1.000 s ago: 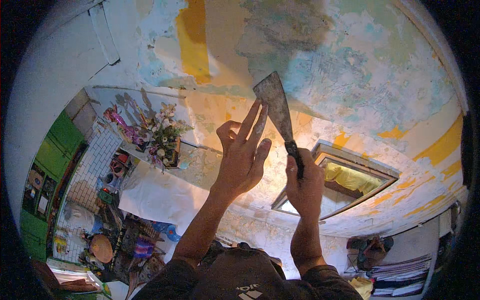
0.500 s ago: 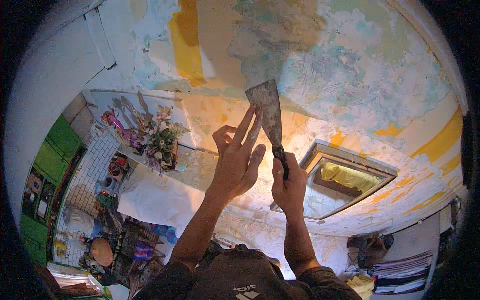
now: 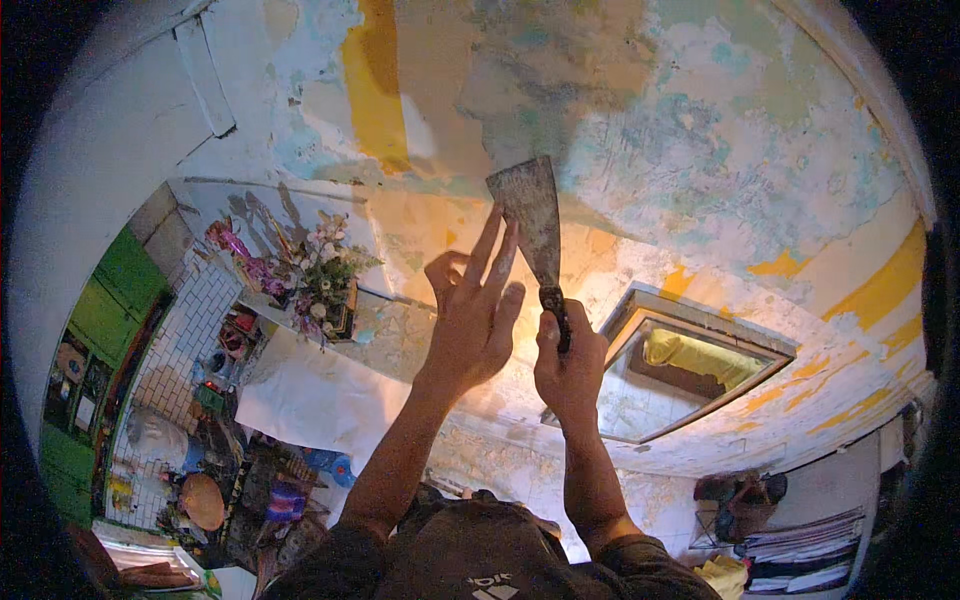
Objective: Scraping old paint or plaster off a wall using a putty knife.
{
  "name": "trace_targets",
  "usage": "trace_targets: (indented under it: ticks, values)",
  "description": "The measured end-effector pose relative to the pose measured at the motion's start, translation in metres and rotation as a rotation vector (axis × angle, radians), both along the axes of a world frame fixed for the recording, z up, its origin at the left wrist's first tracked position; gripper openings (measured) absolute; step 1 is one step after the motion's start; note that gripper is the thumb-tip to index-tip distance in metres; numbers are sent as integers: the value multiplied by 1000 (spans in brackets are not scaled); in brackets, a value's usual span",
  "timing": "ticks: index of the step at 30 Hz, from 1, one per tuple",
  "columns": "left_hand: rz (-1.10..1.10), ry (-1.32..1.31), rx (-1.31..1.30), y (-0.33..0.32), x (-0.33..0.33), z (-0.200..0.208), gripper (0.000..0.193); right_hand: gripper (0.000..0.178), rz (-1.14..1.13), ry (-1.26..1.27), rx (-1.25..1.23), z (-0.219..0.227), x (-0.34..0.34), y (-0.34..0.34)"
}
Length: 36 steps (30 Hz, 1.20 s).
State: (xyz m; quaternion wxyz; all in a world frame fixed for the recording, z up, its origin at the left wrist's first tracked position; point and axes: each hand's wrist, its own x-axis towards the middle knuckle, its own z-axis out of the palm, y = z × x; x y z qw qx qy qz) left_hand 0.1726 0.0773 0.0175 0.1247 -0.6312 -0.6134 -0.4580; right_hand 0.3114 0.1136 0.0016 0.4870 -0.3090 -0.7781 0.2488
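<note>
My right hand [image 3: 568, 365] is closed round the dark handle of a scraper [image 3: 538, 210], a broad, stained metal blade pointing up. Beside it on the left is my left hand [image 3: 470, 320], empty, with two fingers stretched up to the blade's left edge and another finger bent. Those fingertips seem to rest against the blade. Pale smudges mark the fingers. Behind the scraper spreads a wall [image 3: 680, 150] with flaking paint in white, blue-green, beige and yellow. The blade's top edge lies over a grey-beige patch; whether it touches the wall I cannot tell.
A wood-framed mirror [image 3: 720, 370] hangs right of my right hand. To the left, a flower arrangement [image 3: 325, 270] stands near a white sheet-like surface [image 3: 310, 395]. Green cabinets [image 3: 120, 290] and household clutter fill the far left; stacked fabrics [image 3: 805, 550] lie at lower right.
My right hand and the scraper have shifted slightly left and up. My left hand's fingertips have moved a little the same way along with the blade.
</note>
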Motion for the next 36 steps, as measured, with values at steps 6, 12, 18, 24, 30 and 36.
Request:
trace_targets:
  ticks: [6, 12, 18, 24, 30, 36]
  values:
    - [22, 127, -21, 0, -1, 2, 53, 13, -49, 10, -161, -1, -4, -1]
    - [28, 75, 6, 0, 0, 0, 55, 14, -11, 90, -6, -6, -6, -2]
    - [-17, 61, -67, 0, -2, -2, 54, 13, -77, 99, 32, -17, -14, 0]
    - [-4, 109, 0, -3, -6, 1, 51, 13, -60, 210, 85, -25, -24, 1]
    - [14, 109, -10, -6, -8, 3, 52, 16, 9, 149, -17, -22, -27, 0]
    - [-41, 78, -50, -11, -8, 1, 52, 14, -41, 161, 0, -19, -24, 1]
